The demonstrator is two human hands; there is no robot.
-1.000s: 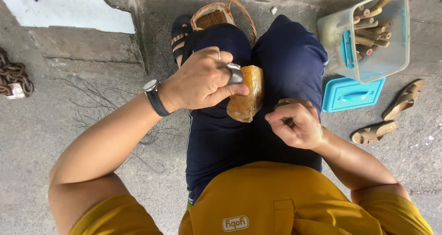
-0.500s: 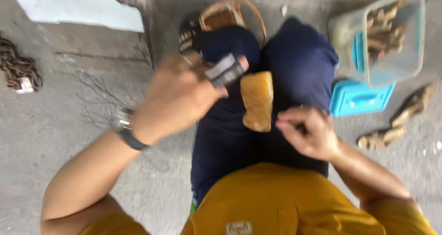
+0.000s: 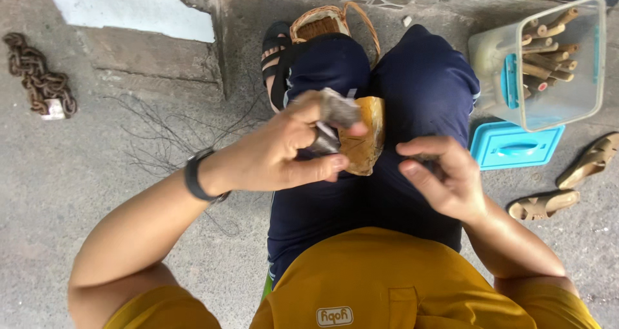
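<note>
Wooden block (image 3: 362,142) between knees

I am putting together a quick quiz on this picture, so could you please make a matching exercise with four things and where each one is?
Things:
1. wooden block
2. clear tub of sticks
3. rusty chain
4. turquoise lid

Places:
A. flat on the ground below the tub
B. far left on the concrete
C. on the lap, by the left hand
D. top right, lying on its side

Pairs: 1-C, 2-D, 3-B, 4-A
</note>
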